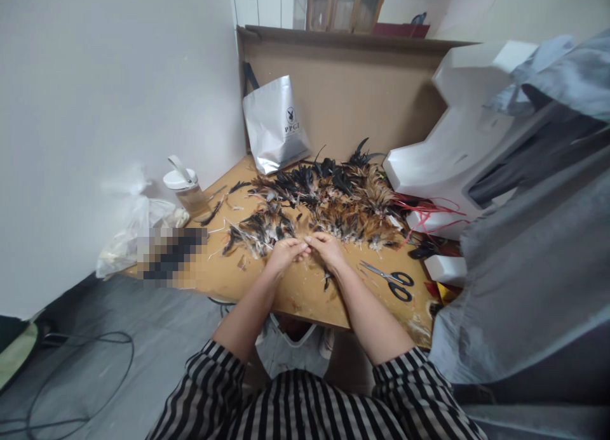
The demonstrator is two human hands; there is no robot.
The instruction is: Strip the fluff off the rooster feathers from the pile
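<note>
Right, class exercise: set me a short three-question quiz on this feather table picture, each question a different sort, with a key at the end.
1. True or false: the scissors lie on the wooden table on the side of the right hand.
2. Multiple choice: what stands against the brown board at the back of the table? A) a silver bag B) a red bucket C) a stack of books
3. Fill in: the left hand and the right hand meet fingertip to fingertip just in front of a pile of ______.

Key: 1 true; 2 A; 3 feathers.
</note>
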